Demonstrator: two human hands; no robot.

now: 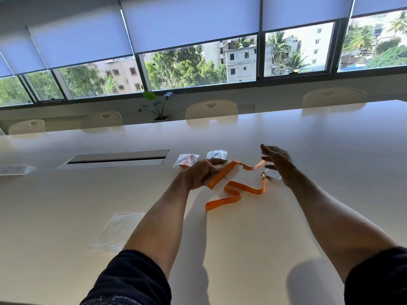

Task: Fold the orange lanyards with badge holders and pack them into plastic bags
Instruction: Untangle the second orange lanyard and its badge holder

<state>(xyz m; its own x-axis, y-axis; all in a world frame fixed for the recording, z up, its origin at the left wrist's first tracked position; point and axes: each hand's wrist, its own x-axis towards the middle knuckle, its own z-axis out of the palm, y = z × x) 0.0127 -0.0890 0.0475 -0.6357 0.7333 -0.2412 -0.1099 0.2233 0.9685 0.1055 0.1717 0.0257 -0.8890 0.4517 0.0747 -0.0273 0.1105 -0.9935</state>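
My left hand [201, 172] grips a clear badge holder [229, 178] with a band of the orange lanyard [242, 190] laid across it, just above the white table [264, 238]. The strap's loose part snakes over the table below and to the right, ending at a metal clip [264, 176]. My right hand [277, 162] hovers over the strap's far end, fingers spread and blurred, holding nothing. An empty plastic bag [119, 230] lies flat at the near left. Two packed bags [186, 160] [217, 154] sit just beyond my left hand.
A recessed cable slot [116, 160] cuts the table at the left, with a name sign [15, 169] beside it. White chairs [211, 110] line the far edge, and a potted plant [157, 106] stands by the windows.
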